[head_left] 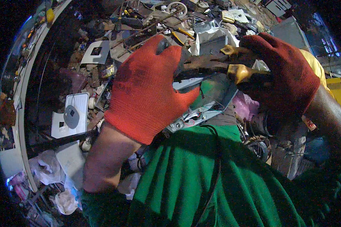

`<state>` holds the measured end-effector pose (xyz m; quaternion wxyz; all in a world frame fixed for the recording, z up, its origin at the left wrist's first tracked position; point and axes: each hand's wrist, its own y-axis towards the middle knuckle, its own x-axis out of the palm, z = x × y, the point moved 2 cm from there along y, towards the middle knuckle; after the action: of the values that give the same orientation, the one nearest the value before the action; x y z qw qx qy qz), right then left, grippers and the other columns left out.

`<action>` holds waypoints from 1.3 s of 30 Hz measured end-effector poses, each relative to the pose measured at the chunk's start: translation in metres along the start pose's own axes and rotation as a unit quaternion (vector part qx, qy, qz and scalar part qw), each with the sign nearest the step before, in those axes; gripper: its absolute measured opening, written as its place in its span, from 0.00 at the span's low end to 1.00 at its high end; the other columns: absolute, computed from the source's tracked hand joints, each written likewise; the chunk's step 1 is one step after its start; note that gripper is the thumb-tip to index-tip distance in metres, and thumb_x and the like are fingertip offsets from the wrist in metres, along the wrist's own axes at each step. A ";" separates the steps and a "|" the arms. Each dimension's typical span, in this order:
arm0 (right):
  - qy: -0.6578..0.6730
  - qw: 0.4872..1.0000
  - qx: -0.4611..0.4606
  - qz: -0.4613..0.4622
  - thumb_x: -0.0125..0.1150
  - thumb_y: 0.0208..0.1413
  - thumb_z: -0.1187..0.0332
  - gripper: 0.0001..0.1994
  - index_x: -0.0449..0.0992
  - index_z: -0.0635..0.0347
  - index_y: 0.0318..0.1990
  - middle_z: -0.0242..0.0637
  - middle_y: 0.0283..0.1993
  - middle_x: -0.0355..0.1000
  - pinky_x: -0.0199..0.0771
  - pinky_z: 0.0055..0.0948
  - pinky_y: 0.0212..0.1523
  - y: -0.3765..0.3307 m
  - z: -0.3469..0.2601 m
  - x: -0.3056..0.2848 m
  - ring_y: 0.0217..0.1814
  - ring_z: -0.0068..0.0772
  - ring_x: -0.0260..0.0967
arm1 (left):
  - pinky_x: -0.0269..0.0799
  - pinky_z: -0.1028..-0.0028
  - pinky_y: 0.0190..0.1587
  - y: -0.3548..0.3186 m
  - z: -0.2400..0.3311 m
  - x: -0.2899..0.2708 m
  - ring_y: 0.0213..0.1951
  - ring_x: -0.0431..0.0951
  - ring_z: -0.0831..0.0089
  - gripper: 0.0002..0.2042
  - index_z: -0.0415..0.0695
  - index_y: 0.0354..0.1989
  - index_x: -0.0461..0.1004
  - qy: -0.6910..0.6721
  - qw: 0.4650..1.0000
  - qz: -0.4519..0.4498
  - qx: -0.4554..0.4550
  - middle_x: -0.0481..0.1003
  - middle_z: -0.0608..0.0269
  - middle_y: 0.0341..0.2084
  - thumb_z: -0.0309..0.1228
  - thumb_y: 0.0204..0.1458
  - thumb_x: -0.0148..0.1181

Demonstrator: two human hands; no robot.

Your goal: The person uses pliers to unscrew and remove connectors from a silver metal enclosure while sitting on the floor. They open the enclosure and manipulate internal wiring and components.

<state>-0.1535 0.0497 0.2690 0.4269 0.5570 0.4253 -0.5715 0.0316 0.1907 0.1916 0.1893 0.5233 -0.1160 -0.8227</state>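
Note:
My right hand [280,68], in a red glove, is closed round the worn yellow handles of a pair of pliers [240,72]. The dark, rusty head of the pliers points left, toward my other hand. My left hand [147,87], in an orange-red knitted glove with dark fingertips, is curled at the pliers' head with its thumb below. What its fingers hold is hidden behind the glove. Under both hands, against the green garment [193,162] on my lap, rests a grey metal housing [195,118] with thin wires and small parts showing.
Mixed scrap lies all around. At the left are a white square plate [96,52] and a white panel with a grey disc [71,115]. Beyond the hands stands a white bag [216,36]. Pink plastic [245,106] lies at the right, with a yellow container [336,90] farther out.

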 end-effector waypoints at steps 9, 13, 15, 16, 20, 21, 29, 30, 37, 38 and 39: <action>0.050 0.998 -0.019 -0.017 0.74 0.40 0.66 0.27 0.71 0.64 0.49 0.50 0.41 0.76 0.77 0.43 0.41 0.006 0.017 0.009 0.43 0.56 0.76 | 0.72 0.58 0.54 0.003 -0.002 0.006 0.51 0.76 0.47 0.32 0.42 0.49 0.77 0.017 1.000 0.007 0.023 0.73 0.40 0.51 0.44 0.33 0.75; -0.010 0.999 -0.017 -0.039 0.74 0.35 0.69 0.30 0.70 0.64 0.50 0.50 0.43 0.76 0.77 0.43 0.41 0.005 0.016 0.006 0.44 0.57 0.75 | 0.72 0.58 0.55 -0.001 0.003 0.001 0.52 0.76 0.47 0.31 0.41 0.48 0.77 0.034 0.999 0.010 0.013 0.73 0.40 0.51 0.45 0.33 0.75; -0.042 0.998 0.005 -0.040 0.73 0.34 0.68 0.29 0.71 0.62 0.49 0.50 0.42 0.76 0.77 0.45 0.40 0.002 0.018 0.009 0.43 0.57 0.75 | 0.71 0.57 0.56 0.000 0.003 0.003 0.52 0.75 0.46 0.32 0.42 0.48 0.77 0.034 0.999 0.012 0.019 0.73 0.39 0.52 0.46 0.33 0.75; -0.058 0.998 0.011 -0.033 0.72 0.35 0.67 0.28 0.71 0.61 0.48 0.49 0.41 0.76 0.77 0.46 0.40 0.001 0.018 0.011 0.42 0.57 0.75 | 0.71 0.57 0.56 0.000 0.003 0.003 0.52 0.75 0.46 0.32 0.42 0.49 0.77 0.033 0.999 0.013 0.021 0.73 0.39 0.52 0.46 0.33 0.75; -0.070 0.997 -0.008 0.018 0.69 0.40 0.60 0.22 0.72 0.56 0.44 0.47 0.35 0.76 0.77 0.49 0.37 -0.002 0.019 0.013 0.38 0.56 0.76 | 0.71 0.57 0.56 0.000 0.006 0.003 0.53 0.74 0.45 0.32 0.42 0.49 0.77 0.027 0.999 0.018 0.021 0.73 0.38 0.52 0.46 0.34 0.75; -0.061 0.998 -0.013 0.019 0.69 0.40 0.61 0.22 0.72 0.56 0.45 0.47 0.35 0.76 0.77 0.49 0.37 -0.001 0.019 0.012 0.39 0.56 0.76 | 0.71 0.56 0.56 0.001 0.008 0.002 0.53 0.74 0.45 0.32 0.42 0.49 0.77 0.029 0.999 0.012 0.012 0.72 0.39 0.52 0.46 0.34 0.75; -0.042 0.998 -0.038 -0.031 0.72 0.31 0.69 0.30 0.70 0.64 0.48 0.49 0.44 0.75 0.76 0.46 0.40 0.007 0.025 0.007 0.45 0.59 0.74 | 0.71 0.56 0.56 -0.001 0.014 -0.002 0.54 0.74 0.45 0.32 0.40 0.48 0.76 0.032 0.999 0.005 -0.007 0.71 0.37 0.54 0.46 0.35 0.74; -0.041 0.997 -0.055 -0.028 0.72 0.32 0.69 0.30 0.70 0.64 0.48 0.49 0.44 0.75 0.76 0.46 0.40 0.007 0.027 0.007 0.45 0.59 0.74 | 0.70 0.56 0.56 0.000 0.015 -0.003 0.54 0.74 0.45 0.32 0.40 0.48 0.76 0.031 0.999 0.002 -0.010 0.71 0.37 0.54 0.46 0.35 0.74; -0.010 0.991 -0.132 -0.010 0.74 0.34 0.64 0.31 0.71 0.65 0.49 0.50 0.43 0.75 0.77 0.45 0.44 0.029 0.043 0.003 0.45 0.58 0.74 | 0.70 0.55 0.56 0.002 0.020 -0.006 0.53 0.74 0.44 0.32 0.39 0.49 0.75 0.066 0.997 0.000 -0.037 0.71 0.37 0.53 0.47 0.36 0.73; -0.028 0.991 -0.131 -0.003 0.74 0.34 0.63 0.32 0.71 0.65 0.50 0.50 0.43 0.74 0.77 0.44 0.45 0.034 0.048 0.006 0.45 0.58 0.74 | 0.70 0.55 0.56 0.002 0.020 -0.006 0.53 0.74 0.44 0.33 0.39 0.49 0.75 0.069 0.997 0.006 -0.038 0.71 0.37 0.53 0.47 0.36 0.73; -0.024 0.990 -0.139 0.004 0.74 0.34 0.63 0.32 0.71 0.65 0.51 0.50 0.44 0.74 0.76 0.44 0.45 0.035 0.051 0.011 0.45 0.57 0.74 | 0.70 0.55 0.56 0.003 0.019 -0.005 0.53 0.74 0.44 0.33 0.39 0.49 0.75 0.071 0.997 0.012 -0.038 0.71 0.37 0.52 0.47 0.36 0.74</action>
<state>-0.1343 -0.0087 0.2590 0.5122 0.4805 0.4879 -0.5183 0.0167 0.1905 0.2053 0.2269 0.5713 -0.0773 -0.7850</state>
